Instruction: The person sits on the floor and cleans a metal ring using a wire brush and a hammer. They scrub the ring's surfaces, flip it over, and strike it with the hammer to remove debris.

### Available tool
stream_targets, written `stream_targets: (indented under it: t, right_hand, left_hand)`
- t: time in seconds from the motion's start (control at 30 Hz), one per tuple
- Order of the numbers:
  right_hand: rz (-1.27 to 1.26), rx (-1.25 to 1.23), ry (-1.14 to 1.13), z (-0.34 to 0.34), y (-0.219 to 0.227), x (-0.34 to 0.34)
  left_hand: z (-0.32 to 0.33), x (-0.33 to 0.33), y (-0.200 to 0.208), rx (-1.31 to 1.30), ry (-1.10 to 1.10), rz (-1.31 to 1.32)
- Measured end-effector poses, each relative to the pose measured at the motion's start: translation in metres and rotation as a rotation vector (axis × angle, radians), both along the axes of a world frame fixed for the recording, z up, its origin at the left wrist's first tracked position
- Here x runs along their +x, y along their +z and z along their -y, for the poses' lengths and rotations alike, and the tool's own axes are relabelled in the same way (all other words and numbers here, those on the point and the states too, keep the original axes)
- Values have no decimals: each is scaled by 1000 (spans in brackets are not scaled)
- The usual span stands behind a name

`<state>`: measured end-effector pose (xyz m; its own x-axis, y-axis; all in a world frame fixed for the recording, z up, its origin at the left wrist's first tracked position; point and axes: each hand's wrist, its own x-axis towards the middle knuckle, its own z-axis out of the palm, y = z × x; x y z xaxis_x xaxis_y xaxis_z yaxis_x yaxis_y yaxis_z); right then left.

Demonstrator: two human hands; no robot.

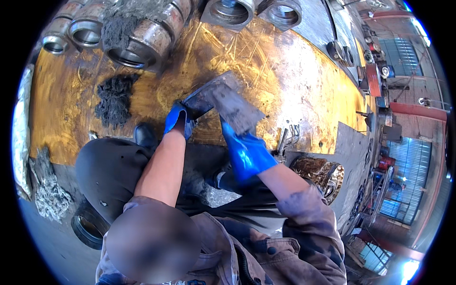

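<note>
Both of my hands wear blue gloves and meet low over a yellow, scratched work surface (pixel 156 95). In my right hand (pixel 247 152) is a flat, greyish rectangular plate (pixel 237 108), gripped by its near edge. A darker, dirty flat piece (pixel 202 100) sits in my left hand (pixel 179 122), its far end passing behind the grey plate. The two pieces overlap, and I cannot tell whether they touch. My fingers are mostly hidden by the gloves and the pieces.
Large metal cylinders (pixel 142 42) and open rings (pixel 230 12) stand along the far edge. A heap of dark wadding (pixel 115 99) lies to the left, grey rags (pixel 50 192) farther left. A rusty, grimy can (pixel 316 172) stands right, beside small metal tools (pixel 287 140).
</note>
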<state>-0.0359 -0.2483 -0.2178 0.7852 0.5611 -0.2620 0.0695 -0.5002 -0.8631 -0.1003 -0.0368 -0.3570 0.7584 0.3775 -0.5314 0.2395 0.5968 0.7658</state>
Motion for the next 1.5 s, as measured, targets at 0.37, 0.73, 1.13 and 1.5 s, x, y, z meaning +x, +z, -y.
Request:
stream_targets:
  t: [0.37, 0.73, 1.13, 1.5]
  right_hand:
    - [-1239, 1390, -659, 27, -68, 32]
    - [-1392, 1337, -713, -14, 2, 45]
    - [-942, 1056, -778, -48, -1, 50]
    - [260, -234, 107, -20, 33, 31]
  left_hand:
    - [-7, 10, 53, -32, -14, 35]
    - [-14, 18, 15, -754, 268, 39]
    - [-23, -10, 1, -36, -98, 122]
    - [-16, 2, 26, -296, 64, -9]
